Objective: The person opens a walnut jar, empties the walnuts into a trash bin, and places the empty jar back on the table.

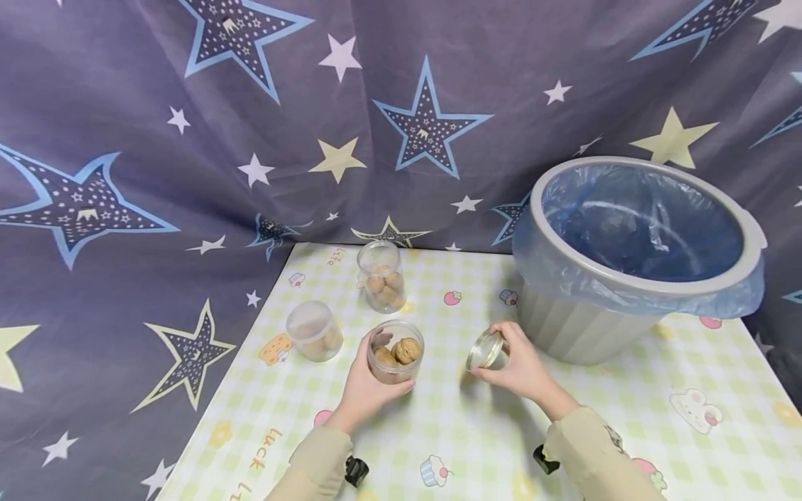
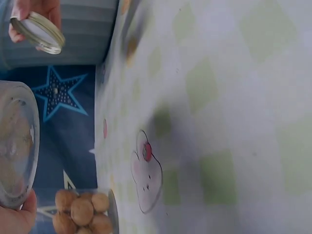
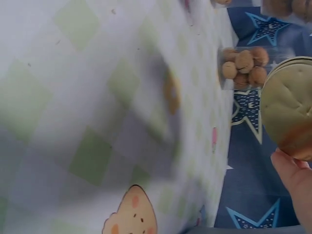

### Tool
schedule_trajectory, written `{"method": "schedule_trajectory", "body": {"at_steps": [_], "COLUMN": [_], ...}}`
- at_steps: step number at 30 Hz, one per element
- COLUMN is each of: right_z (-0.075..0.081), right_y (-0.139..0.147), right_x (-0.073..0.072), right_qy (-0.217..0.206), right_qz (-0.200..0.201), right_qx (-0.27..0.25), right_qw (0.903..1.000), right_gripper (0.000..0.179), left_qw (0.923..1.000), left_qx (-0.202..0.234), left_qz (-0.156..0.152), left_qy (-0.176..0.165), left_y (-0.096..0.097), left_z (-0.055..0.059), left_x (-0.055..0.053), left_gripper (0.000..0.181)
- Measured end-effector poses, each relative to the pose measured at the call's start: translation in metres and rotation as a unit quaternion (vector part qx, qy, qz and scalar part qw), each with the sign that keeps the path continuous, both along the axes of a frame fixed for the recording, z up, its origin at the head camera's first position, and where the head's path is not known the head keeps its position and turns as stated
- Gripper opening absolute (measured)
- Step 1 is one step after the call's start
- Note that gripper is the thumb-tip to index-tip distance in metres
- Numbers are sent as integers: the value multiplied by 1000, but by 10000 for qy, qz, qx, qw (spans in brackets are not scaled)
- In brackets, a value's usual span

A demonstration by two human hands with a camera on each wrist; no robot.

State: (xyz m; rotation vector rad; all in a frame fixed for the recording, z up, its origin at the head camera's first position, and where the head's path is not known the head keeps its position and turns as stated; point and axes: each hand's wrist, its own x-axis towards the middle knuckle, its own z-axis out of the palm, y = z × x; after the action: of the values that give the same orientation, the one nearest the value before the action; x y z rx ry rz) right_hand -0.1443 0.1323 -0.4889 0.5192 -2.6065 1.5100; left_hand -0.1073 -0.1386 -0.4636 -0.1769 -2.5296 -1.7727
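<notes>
My left hand (image 1: pixel 370 391) grips a clear jar (image 1: pixel 395 376) with an uncovered mouth, and walnuts (image 1: pixel 407 350) show inside. In the left wrist view the base of that jar (image 2: pixel 18 192) appears at the left edge, raised off the table. To the right, my right hand (image 1: pixel 523 369) pinches a round gold lid (image 1: pixel 485 350) by its rim, also held above the table. The right wrist view shows the lid's flat gold face (image 3: pixel 287 102). A gap separates lid and jar. Some of the left fingers are hidden behind the jar.
Behind the held jar stands another clear jar (image 1: pixel 380 259) of walnuts; a third jar (image 1: pixel 311 321), frosted-looking, stands to its left. A large grey bin (image 1: pixel 564 327) with a blue liner (image 1: pixel 639 216) occupies the right. A star-patterned curtain (image 1: pixel 294 90) hangs behind the checked tablecloth (image 1: pixel 476 445).
</notes>
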Motion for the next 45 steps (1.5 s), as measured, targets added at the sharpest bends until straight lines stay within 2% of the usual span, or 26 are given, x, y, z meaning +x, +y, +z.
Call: {"method": "schedule_trajectory", "body": {"at_steps": [7,12,15,20,24,28,31,37,41,45], "right_z": [-9,-10,-11,-20,-30,-35,-37,-39,-41,-43], "right_y": [-12,-24,-30,-37,-41,-44,-45,-46,-45,-41], "right_x": [-19,-35,-39,-38,-37,-37,-38,-39,-39,-37], "right_qy": [-1,202,130,-21,-157,-352,-388,-400,-403,-223], "right_qz": [227,413,511,399,385,379,304,410,496,479], "right_qx": [510,956,1154,1263,1346,1333,1336,1364,1343,1700], "right_qw": [9984,9944,9919,9912,9900,9897,9898,9890,9889,9840], "right_gripper": [60,58,57,58,62,73,81,86,84,83], "left_qw": [9992,9974,9968,9977,9986,9985,9982,9969,9963,9963], "left_qx": [-176,-323,-363,-368,-117,97,215,289,258,141], "left_qz": [302,302,340,447,494,448,401,393,346,372], "left_qy": [186,565,633,349,160,287,378,623,749,762], "left_y": [-18,-29,-34,-38,-37,-32,-32,-35,-35,-34], "left_z": [-29,-36,-38,-36,-18,-3,-6,-24,-27,-28], "left_x": [-7,-9,-5,1,8,11,7,-2,-3,-3], "left_gripper": [100,100,100,101,100,97,97,99,99,99]}}
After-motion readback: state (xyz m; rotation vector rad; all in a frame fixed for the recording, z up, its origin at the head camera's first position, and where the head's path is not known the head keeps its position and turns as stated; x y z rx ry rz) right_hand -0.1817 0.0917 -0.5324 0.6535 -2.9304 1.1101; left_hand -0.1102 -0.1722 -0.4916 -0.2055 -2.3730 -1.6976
